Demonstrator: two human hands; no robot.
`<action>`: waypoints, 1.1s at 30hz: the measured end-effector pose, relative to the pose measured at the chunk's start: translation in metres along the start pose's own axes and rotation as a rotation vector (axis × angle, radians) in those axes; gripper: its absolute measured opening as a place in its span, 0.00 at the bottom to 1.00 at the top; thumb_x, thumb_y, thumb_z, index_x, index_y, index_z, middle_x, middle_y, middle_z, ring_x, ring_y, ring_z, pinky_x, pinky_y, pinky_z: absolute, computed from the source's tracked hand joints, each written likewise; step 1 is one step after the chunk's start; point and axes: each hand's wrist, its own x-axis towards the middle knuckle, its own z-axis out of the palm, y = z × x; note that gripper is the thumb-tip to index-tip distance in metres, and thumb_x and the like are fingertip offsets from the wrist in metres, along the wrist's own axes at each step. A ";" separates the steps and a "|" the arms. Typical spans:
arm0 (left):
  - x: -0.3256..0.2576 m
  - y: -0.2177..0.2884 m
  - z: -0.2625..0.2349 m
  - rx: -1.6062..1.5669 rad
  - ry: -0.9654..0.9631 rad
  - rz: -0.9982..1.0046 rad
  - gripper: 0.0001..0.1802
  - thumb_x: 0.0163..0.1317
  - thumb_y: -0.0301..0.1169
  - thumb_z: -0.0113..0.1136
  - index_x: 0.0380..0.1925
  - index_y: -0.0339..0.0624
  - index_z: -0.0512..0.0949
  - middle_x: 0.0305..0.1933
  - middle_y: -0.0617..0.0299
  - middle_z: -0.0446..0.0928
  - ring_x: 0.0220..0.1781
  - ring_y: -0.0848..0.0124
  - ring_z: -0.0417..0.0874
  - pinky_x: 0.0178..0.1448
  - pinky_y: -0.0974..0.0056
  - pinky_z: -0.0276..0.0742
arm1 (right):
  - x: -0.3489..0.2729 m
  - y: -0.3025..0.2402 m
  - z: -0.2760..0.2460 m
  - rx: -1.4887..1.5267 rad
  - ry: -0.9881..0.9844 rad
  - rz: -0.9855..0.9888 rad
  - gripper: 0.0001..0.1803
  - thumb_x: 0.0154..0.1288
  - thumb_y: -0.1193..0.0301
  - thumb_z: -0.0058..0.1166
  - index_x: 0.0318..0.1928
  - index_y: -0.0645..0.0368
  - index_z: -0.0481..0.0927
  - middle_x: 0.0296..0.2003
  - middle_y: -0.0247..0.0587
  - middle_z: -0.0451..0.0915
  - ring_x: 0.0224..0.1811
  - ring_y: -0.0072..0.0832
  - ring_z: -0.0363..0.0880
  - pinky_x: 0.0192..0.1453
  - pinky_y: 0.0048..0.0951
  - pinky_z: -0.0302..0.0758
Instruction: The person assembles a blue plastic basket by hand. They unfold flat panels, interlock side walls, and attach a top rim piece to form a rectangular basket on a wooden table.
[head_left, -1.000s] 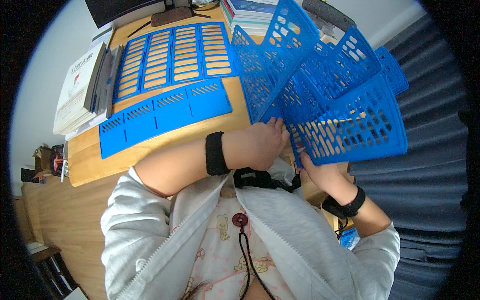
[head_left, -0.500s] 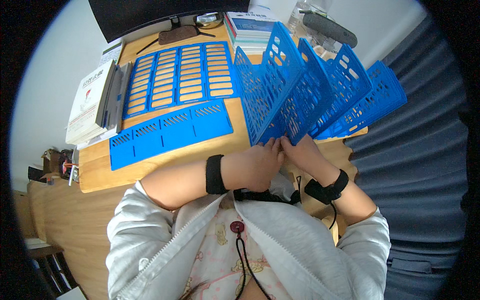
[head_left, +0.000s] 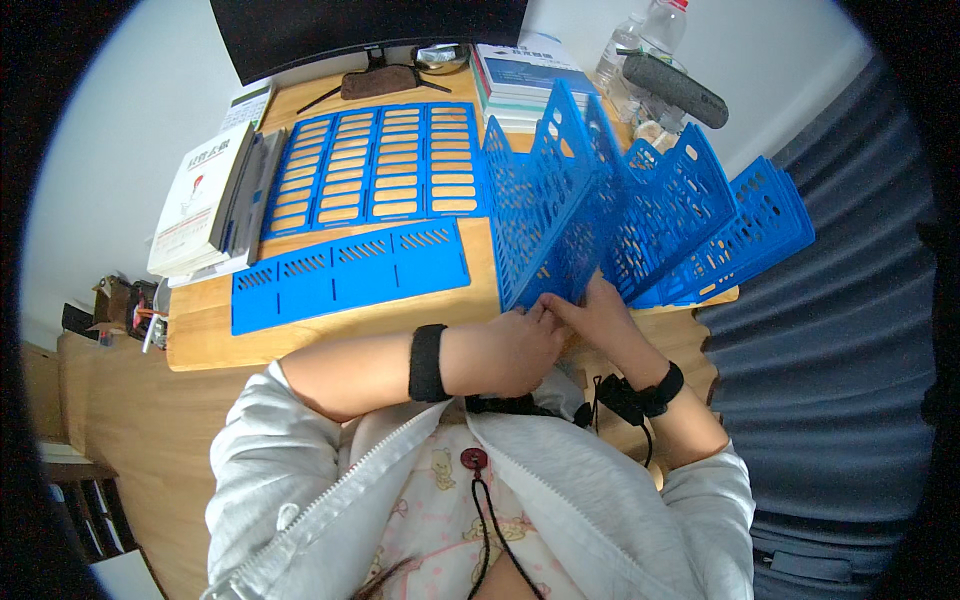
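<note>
A blue plastic file rack [head_left: 540, 185] stands at the right of the desk, with several perforated dividers upright or leaning right. My left hand [head_left: 515, 345] is closed, its fingertips pinching the rack's near lower edge. Beside it, my right hand [head_left: 600, 315] grips the near bottom corner of the second divider [head_left: 598, 200], its thumb reaching to my left fingertips. That divider hides part of the right fingers. Left of the rack lie a blue slotted panel [head_left: 375, 165] with rows of oblong openings and, nearer me, a flat blue panel [head_left: 350, 280] with slanted slots.
Books [head_left: 205, 205] are stacked at the desk's left, and more books [head_left: 530, 75] lie behind the rack. A monitor [head_left: 370, 30] stands at the back. Plastic bottles [head_left: 655, 35] and a dark grey cylindrical object [head_left: 675, 88] sit back right. A dark curtain [head_left: 830, 350] hangs at the right.
The second divider has swung left, closer to the first one. My right hand has shifted with it and its wrist is slightly more upright. The view has moved a little.
</note>
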 end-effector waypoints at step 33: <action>-0.091 -0.201 -0.100 -0.619 0.641 -0.471 0.11 0.67 0.31 0.48 0.40 0.35 0.77 0.39 0.64 0.78 0.44 0.77 0.77 0.52 0.71 0.72 | -0.008 -0.015 -0.055 0.321 -0.844 -0.130 0.12 0.61 0.68 0.57 0.41 0.61 0.73 0.27 0.33 0.74 0.29 0.19 0.72 0.31 0.23 0.69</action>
